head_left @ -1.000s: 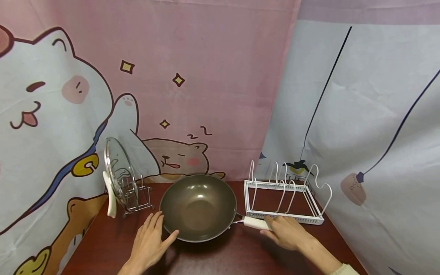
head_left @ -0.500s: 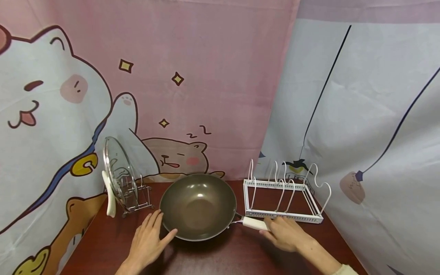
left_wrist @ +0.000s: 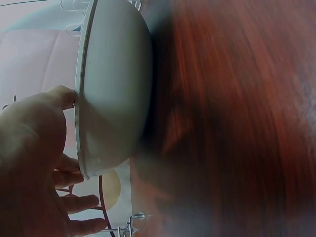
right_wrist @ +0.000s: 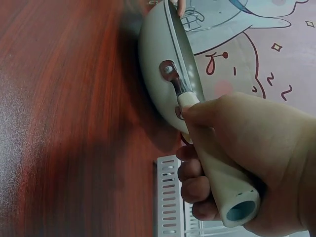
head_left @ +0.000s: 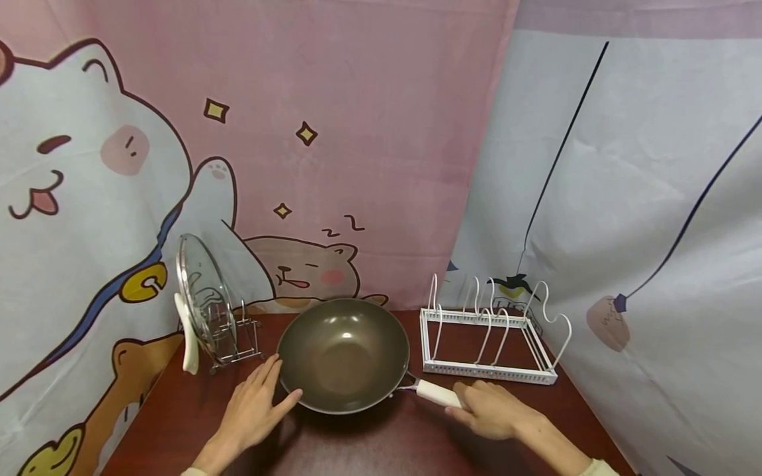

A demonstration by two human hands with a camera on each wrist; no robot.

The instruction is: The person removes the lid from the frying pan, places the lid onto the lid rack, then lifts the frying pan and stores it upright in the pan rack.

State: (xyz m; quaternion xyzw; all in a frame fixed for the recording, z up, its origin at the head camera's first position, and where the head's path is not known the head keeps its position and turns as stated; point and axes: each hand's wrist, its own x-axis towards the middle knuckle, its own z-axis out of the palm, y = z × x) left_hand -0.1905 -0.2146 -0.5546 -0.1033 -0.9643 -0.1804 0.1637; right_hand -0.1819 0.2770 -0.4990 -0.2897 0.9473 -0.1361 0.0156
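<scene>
A dark wok (head_left: 344, 357) with a pale outside stands on the dark red table, its inside facing up. My right hand (head_left: 494, 410) grips its cream handle (head_left: 437, 393); in the right wrist view the fingers curl round the handle (right_wrist: 217, 168) and the thumb lies along it. At the wok's left side, my left hand (head_left: 253, 403) touches the rim with spread, fairly straight fingers. The left wrist view has the thumb and a fingertip of the left hand (left_wrist: 37, 143) against the rim of the wok (left_wrist: 116, 79), while other fingers stay off it.
On the left, a glass lid (head_left: 205, 297) with a cream handle stands upright in a small wire rack (head_left: 247, 337). A white rack (head_left: 491, 375) with curved dividers stands at the right, just behind my right hand. Printed curtains (head_left: 381, 132) close in the table's back and sides.
The wok has turned slightly, its handle swinging a little toward the front and left with my right hand. My left hand has stayed at the rim, shifting slightly. The view has tilted a little.
</scene>
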